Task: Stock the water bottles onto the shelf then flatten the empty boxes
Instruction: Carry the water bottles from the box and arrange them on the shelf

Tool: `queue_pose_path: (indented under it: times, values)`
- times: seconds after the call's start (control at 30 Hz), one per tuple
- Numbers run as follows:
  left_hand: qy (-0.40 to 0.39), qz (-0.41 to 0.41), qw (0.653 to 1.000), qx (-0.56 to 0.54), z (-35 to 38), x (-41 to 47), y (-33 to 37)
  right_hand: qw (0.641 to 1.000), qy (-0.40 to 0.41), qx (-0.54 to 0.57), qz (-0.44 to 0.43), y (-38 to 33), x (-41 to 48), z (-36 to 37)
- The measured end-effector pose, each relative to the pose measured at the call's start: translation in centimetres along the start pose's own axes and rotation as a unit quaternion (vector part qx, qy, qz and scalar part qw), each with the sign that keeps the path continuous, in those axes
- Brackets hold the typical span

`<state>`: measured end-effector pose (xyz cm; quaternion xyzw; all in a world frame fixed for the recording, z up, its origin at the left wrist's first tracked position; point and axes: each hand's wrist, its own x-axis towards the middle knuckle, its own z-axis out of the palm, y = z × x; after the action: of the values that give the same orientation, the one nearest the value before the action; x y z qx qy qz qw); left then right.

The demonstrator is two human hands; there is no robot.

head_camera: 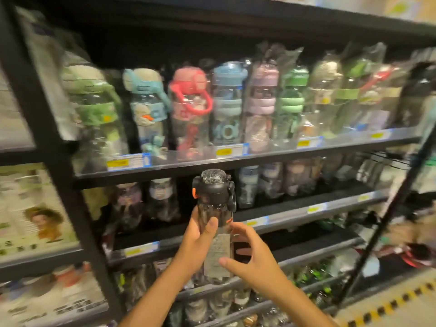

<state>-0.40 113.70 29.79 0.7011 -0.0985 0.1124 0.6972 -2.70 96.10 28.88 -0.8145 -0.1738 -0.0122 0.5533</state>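
I hold a clear water bottle (215, 223) with a black lid and an orange button upright in front of the shelves. My left hand (197, 241) grips its body from the left, thumb across the front. My right hand (252, 258) has its fingers spread around the bottle's lower right side, thumb at the label. The bottle is level with the second shelf (295, 212), in front of a dark gap between wrapped bottles there. The shelf above (236, 159) carries a row of plastic-wrapped bottles (188, 109) with green, blue, pink and purple lids.
A black upright post (54, 147) stands on the left, with white boxed goods (35, 220) beyond it. Lower shelves (236, 303) hold several more wrapped items. A black slanted bar (387, 220) crosses on the right. Yellow-black floor tape (389, 305) runs at the bottom right.
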Motion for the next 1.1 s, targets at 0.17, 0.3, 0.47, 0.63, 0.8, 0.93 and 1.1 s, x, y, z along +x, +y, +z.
queue_pose_path:
  times: [0.17, 0.3, 0.47, 0.63, 0.8, 0.93, 1.1]
  values:
    - [-0.077, -0.036, 0.996, -0.008, 11.9, 1.1, -1.8, 0.997, 0.076, 0.012, 0.03, 4.1, -3.4, -9.5]
    - [-0.144, -0.045, 0.988, -0.017, 21.5, 1.7, -2.5, 0.99, 0.124, -0.005, 0.063, 7.4, -6.5, -17.4]
    - [-0.224, -0.068, 0.972, -0.033, 31.5, 3.0, -3.4, 0.977, 0.181, -0.024, 0.111, 11.1, -10.4, -26.4]
    - [-0.278, -0.068, 0.958, -0.018, 40.1, 5.1, -4.5, 0.962, 0.228, -0.032, 0.146, 14.9, -12.7, -33.7]
    - [-0.322, -0.066, 0.944, -0.02, 47.2, 7.9, -5.9, 0.953, 0.251, -0.036, 0.165, 18.6, -12.5, -39.6]
    - [-0.335, -0.069, 0.94, -0.021, 51.6, 11.5, -8.0, 0.949, 0.26, -0.061, 0.166, 22.1, -10.2, -44.1]
    - [-0.333, -0.089, 0.938, -0.028, 56.1, 17.5, -10.0, 0.949, 0.252, -0.07, 0.175, 25.7, -5.5, -49.5]
